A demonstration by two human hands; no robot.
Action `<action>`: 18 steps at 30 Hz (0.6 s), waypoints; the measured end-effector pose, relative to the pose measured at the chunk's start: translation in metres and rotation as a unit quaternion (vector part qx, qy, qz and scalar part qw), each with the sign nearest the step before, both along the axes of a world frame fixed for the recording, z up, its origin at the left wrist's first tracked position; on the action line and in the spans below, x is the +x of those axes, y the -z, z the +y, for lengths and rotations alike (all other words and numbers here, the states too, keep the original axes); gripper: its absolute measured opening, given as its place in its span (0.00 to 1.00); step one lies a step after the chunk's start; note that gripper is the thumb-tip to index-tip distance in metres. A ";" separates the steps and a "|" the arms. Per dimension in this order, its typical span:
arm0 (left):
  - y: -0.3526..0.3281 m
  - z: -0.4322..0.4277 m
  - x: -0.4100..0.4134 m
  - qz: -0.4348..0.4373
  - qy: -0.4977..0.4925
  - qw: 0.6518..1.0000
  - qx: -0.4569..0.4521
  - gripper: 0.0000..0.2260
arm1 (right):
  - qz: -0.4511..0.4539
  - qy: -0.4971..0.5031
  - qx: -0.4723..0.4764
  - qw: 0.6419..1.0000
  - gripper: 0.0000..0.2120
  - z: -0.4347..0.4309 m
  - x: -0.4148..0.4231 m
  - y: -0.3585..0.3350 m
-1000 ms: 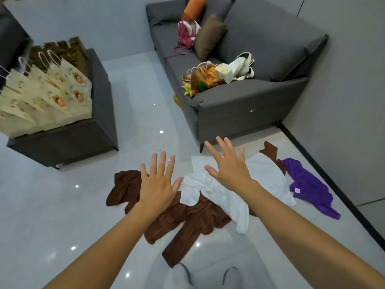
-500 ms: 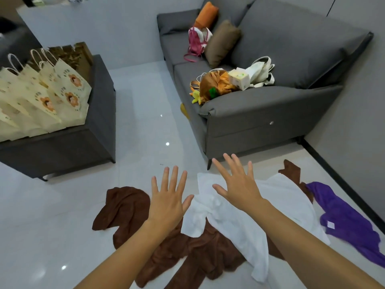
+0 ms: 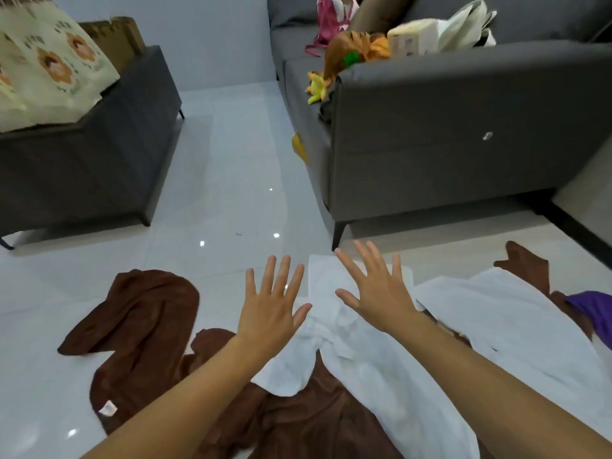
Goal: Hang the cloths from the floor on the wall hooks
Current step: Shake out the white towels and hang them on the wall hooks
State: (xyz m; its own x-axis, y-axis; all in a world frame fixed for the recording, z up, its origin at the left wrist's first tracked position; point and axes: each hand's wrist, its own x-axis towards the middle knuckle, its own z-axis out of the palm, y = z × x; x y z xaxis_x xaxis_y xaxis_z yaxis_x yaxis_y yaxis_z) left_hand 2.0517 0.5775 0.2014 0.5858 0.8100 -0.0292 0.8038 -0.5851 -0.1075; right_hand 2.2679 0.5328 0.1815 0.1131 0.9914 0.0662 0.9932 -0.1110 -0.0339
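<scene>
- On the glossy white tile floor (image 3: 231, 193), along the lower edge of view: a loose heap of cloths.
- Lowest in the heap: brown cloth (image 3: 139, 319), sprawled out to the left, with a small white label (image 3: 108, 408) near its lower left edge and one brown corner poking out far right, beyond the white.
- Across the brown: white cloth (image 3: 516, 326), crumpled and bunched in the middle, running out to the right.
- At the right edge, just beside the white cloth: purple cloth (image 3: 592, 309), cut off by the frame.
- Over the left edge of the white cloth: left hand (image 3: 270, 309), palm down, fingers straight and fanned, gripping nothing.
- Over the upper middle of the white cloth: right hand (image 3: 377, 293), likewise flat and splayed, gripping nothing.
- Between the two hands: a plain gap, thumbs pointing toward each other; contact with the fabric impossible to tell.
- Behind the heap, to the right: grey sofa (image 3: 463, 127), carrying an orange-brown plush toy (image 3: 351, 51), a cream box (image 3: 410, 38), a white tote bag (image 3: 463, 24) and a pink bag (image 3: 326, 18).
- Behind, to the left: dark grey ottoman (image 3: 99, 154), topped with cream paper bags (image 3: 49, 67) bearing round orange prints.
</scene>
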 end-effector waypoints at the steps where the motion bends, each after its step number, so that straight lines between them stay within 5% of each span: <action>1: 0.021 0.000 0.001 0.004 0.003 1.000 -0.006 0.31 | 0.005 0.000 -0.005 1.000 0.36 0.001 0.001 0.020; 10: 0.131 0.013 0.012 0.068 -0.016 0.997 0.034 0.30 | 0.028 0.013 -0.034 0.999 0.35 0.006 0.019 0.132; 18: 0.157 0.009 0.022 0.088 -0.015 0.996 0.018 0.31 | 0.035 0.001 -0.124 0.992 0.39 -0.022 0.021 0.183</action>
State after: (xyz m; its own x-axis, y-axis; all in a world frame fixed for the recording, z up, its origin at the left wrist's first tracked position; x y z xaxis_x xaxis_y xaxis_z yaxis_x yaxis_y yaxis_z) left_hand 2.0741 0.5866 0.0444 0.5499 0.8293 -0.0994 0.7874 -0.5545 -0.2693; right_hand 2.2891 0.5109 -0.0018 0.1102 0.9761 -0.1875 0.9892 -0.1261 -0.0747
